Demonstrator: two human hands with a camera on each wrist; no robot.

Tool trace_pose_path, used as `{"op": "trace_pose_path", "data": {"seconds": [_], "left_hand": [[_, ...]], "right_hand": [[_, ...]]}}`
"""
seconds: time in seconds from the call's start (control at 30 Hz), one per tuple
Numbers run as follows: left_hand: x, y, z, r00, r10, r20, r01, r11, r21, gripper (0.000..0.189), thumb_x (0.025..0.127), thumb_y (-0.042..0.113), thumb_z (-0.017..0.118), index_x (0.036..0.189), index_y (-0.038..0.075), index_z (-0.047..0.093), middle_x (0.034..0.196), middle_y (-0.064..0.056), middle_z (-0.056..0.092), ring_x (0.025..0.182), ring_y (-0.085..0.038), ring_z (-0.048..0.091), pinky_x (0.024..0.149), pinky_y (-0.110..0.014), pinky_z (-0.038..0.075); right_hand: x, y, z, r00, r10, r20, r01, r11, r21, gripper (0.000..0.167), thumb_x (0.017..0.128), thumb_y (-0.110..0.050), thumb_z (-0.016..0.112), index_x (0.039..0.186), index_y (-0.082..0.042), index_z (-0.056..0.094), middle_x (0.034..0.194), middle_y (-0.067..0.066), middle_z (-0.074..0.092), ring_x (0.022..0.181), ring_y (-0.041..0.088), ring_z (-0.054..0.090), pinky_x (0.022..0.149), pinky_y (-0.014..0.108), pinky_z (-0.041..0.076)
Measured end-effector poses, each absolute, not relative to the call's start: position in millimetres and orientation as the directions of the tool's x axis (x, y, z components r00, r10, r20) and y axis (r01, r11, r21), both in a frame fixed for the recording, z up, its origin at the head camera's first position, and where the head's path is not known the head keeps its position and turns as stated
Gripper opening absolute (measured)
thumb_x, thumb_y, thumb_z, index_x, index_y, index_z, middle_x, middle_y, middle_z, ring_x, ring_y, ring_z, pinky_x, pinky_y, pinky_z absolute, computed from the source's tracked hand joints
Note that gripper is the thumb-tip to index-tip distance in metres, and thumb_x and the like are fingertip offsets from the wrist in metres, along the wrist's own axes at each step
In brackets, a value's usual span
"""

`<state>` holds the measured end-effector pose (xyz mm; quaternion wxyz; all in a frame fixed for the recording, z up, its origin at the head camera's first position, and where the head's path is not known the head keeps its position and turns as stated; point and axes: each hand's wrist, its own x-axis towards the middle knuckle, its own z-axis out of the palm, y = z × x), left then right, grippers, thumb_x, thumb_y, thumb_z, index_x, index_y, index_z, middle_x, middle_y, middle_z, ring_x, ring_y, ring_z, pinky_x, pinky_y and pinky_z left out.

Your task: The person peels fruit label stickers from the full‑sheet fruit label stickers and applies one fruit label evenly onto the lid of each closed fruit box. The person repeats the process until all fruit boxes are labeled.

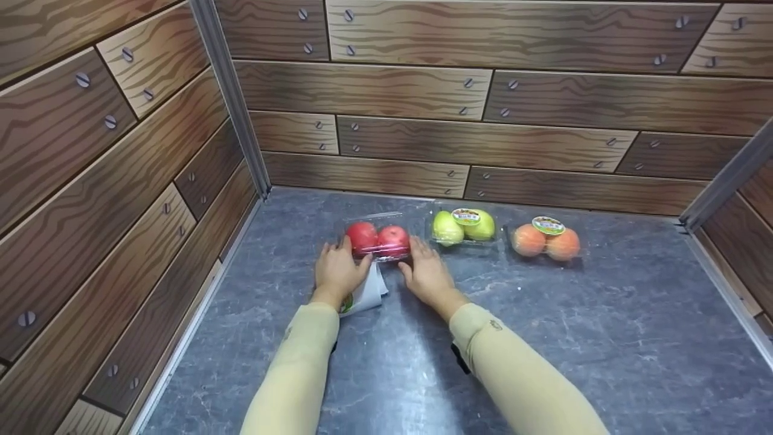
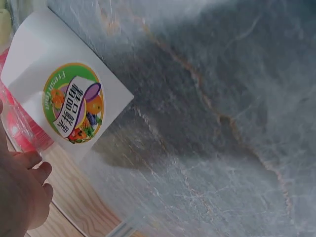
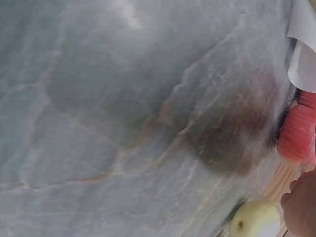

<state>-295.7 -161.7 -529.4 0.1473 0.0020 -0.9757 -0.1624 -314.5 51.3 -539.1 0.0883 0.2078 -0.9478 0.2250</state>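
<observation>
A clear plastic box holds two red apples between my hands. Along the box's left side lies my left hand, fingers extended and thumb at the front corner; its fingertips also show at the lower left of the left wrist view. My right hand reaches along the right side, fingers extended, thumb toward the front. In front of the box a curled white paper lies partly behind the left hand and forearm. A round fruit sticker, green and orange, is on this paper.
To the right stand a clear box of two yellow-green pears and another of two orange round fruits, each with an oval label on top. Wood-patterned walls enclose the grey marbled table at the back and sides.
</observation>
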Motion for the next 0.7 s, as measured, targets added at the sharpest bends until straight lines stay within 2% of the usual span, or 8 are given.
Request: {"op": "trace_pose_path", "data": {"seconds": [0.23,0.43,0.7], "left_hand": [[-287.6,-156.0,-530.8,-0.960,-0.050,0.275,0.042,0.947,0.318,0.075,0.101,0.051,0.065,0.147,-0.008,0.055,0.120,-0.026,0.074,0.120,-0.040,0.069,0.124,-0.047,0.034],[-281.1,-152.8,-533.3,-0.951,-0.044,0.307,0.058,0.948,0.314,0.070,0.101,0.049,0.067,0.144,-0.006,0.058,0.118,-0.025,0.075,0.123,-0.037,0.068,0.122,-0.048,0.037],[-271.1,-147.6,-537.6,-0.934,-0.013,0.356,0.102,0.948,0.302,0.068,0.100,0.047,0.069,0.140,-0.006,0.061,0.115,-0.025,0.076,0.121,-0.038,0.069,0.124,-0.050,0.035]], "right_hand": [[-302.7,58.6,-541.2,-0.900,-0.348,0.264,-0.432,0.802,-0.413,0.067,0.106,-0.025,0.063,0.157,0.011,0.039,0.159,0.031,0.044,0.148,0.048,0.042,0.124,0.059,0.030],[-294.0,64.2,-542.6,-0.902,-0.332,0.276,-0.424,0.799,-0.425,0.065,0.106,-0.025,0.062,0.157,0.009,0.041,0.158,0.030,0.046,0.146,0.051,0.043,0.123,0.059,0.031],[-282.1,73.7,-546.5,-0.894,-0.320,0.313,-0.433,0.795,-0.425,0.061,0.105,-0.023,0.063,0.153,0.010,0.046,0.153,0.031,0.051,0.143,0.053,0.046,0.121,0.061,0.034]]}}
